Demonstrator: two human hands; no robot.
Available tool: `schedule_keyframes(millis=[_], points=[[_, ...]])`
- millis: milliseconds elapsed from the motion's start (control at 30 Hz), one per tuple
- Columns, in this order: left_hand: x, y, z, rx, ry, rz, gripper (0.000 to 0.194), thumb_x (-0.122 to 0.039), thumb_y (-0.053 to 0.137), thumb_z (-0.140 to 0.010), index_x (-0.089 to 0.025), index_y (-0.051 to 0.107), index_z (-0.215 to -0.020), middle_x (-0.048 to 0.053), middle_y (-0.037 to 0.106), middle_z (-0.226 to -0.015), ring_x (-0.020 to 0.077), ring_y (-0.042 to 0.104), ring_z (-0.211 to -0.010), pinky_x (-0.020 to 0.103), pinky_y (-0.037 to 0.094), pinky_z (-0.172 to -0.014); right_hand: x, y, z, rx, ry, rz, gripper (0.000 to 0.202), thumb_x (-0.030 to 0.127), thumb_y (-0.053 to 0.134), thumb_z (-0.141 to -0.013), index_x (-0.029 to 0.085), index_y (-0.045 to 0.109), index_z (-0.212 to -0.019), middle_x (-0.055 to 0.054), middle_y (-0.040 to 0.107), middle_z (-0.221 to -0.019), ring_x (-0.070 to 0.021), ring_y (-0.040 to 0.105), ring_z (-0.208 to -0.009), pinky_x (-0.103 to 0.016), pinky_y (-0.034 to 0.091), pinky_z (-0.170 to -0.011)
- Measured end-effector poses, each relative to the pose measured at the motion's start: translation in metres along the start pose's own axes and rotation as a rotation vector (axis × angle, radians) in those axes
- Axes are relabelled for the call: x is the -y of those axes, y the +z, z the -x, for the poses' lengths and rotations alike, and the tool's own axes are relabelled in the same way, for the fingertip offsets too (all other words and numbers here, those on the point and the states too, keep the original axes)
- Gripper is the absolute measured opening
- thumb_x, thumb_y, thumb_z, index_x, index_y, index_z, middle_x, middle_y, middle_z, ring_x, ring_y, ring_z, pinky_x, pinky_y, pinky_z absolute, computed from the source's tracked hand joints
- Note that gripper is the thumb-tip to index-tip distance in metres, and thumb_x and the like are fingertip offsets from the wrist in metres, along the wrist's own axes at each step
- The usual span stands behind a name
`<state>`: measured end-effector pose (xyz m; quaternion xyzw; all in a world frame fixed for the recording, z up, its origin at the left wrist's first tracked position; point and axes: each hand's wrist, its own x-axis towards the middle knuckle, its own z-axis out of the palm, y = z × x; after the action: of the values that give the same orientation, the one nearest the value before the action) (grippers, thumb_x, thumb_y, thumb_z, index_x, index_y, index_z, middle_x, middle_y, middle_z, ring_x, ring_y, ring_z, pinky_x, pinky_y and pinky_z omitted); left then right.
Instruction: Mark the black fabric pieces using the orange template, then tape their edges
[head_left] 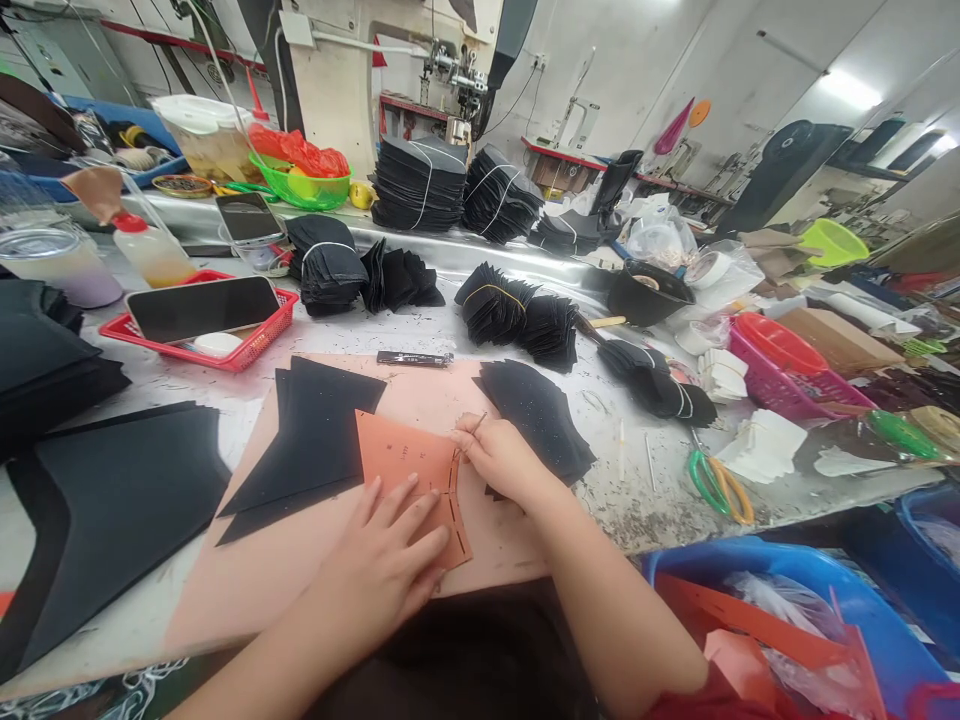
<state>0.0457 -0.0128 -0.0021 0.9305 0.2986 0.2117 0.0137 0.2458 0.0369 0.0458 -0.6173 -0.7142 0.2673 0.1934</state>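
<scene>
An orange template with small marks and slots lies on the pink board in front of me. My left hand rests flat on its lower part, fingers spread. At its upper right edge, my right hand pinches a thin pointed tool, mostly hidden by the fingers. Black cut pieces lie left of the template, partly next to it. Another stack of black pieces sits beyond my right hand. A black marker-like item rests at the board's far edge.
Large black pieces lie at left. A red basket holds a phone. Bundled black stacks stand farther back. Green and orange scissors are at right, above a blue bin. A sewing machine stands behind.
</scene>
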Motion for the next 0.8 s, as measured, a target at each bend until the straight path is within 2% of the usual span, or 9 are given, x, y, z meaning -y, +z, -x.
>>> schedule_keyframes(millis=[67, 200, 433, 500, 667, 800], points=[[0.0, 0.002, 0.001, -0.001, -0.013, 0.02, 0.017, -0.037, 0.051, -0.084, -0.027, 0.061, -0.094, 0.002, 0.062, -0.117, 0.0296, 0.048, -0.117, 0.051, 0.029, -0.103, 0.0, 0.0, -0.003, -0.001, 0.013, 0.043, 0.021, 0.024, 0.047, -0.092, 0.02, 0.054, -0.073, 0.002, 0.06, -0.064, -0.0147, 0.056, -0.064, -0.022, 0.037, -0.062], [0.0, 0.002, 0.002, 0.021, -0.018, 0.012, 0.018, -0.037, 0.05, -0.085, -0.027, 0.061, -0.096, 0.002, 0.061, -0.119, 0.0303, 0.048, -0.118, 0.052, 0.028, -0.103, 0.004, 0.004, 0.003, -0.106, 0.088, 0.069, 0.021, 0.023, 0.043, -0.094, 0.019, 0.056, -0.079, -0.001, 0.063, -0.069, -0.0161, 0.059, -0.068, -0.023, 0.038, -0.065], [-0.001, -0.003, 0.001, 0.031, 0.036, -0.047, 0.023, -0.034, 0.042, -0.088, -0.026, 0.059, -0.102, 0.003, 0.062, -0.118, 0.0298, 0.05, -0.117, 0.051, 0.033, -0.098, 0.014, 0.011, 0.047, 0.142, -0.116, -0.075, 0.024, 0.022, 0.045, -0.092, 0.019, 0.061, -0.075, 0.0, 0.064, -0.07, -0.0132, 0.059, -0.066, -0.02, 0.039, -0.062], [-0.001, -0.003, -0.001, 0.018, 0.045, -0.061, 0.023, -0.033, 0.042, -0.088, -0.026, 0.059, -0.102, 0.003, 0.063, -0.117, 0.0294, 0.05, -0.116, 0.05, 0.033, -0.098, 0.013, 0.013, 0.048, 0.117, -0.113, -0.05, 0.024, 0.021, 0.045, -0.092, 0.018, 0.061, -0.076, -0.001, 0.065, -0.072, -0.0134, 0.059, -0.067, -0.021, 0.04, -0.063], [0.0, -0.002, -0.001, 0.005, 0.035, -0.068, 0.018, -0.033, 0.045, -0.086, -0.027, 0.059, -0.095, 0.002, 0.063, -0.116, 0.0288, 0.05, -0.116, 0.049, 0.031, -0.099, 0.012, 0.018, 0.046, -0.036, -0.102, 0.056, 0.022, 0.02, 0.045, -0.092, 0.017, 0.062, -0.078, -0.003, 0.065, -0.072, -0.015, 0.059, -0.067, -0.023, 0.039, -0.064], [0.0, -0.003, 0.0, -0.008, 0.044, -0.072, 0.023, -0.032, 0.045, -0.086, -0.028, 0.058, -0.104, 0.001, 0.062, -0.119, 0.0285, 0.051, -0.115, 0.049, 0.033, -0.098, 0.012, 0.015, 0.066, 0.068, -0.114, -0.012, 0.023, 0.019, 0.047, -0.09, 0.018, 0.059, -0.07, 0.0, 0.061, -0.066, -0.0126, 0.055, -0.061, -0.02, 0.038, -0.059]])
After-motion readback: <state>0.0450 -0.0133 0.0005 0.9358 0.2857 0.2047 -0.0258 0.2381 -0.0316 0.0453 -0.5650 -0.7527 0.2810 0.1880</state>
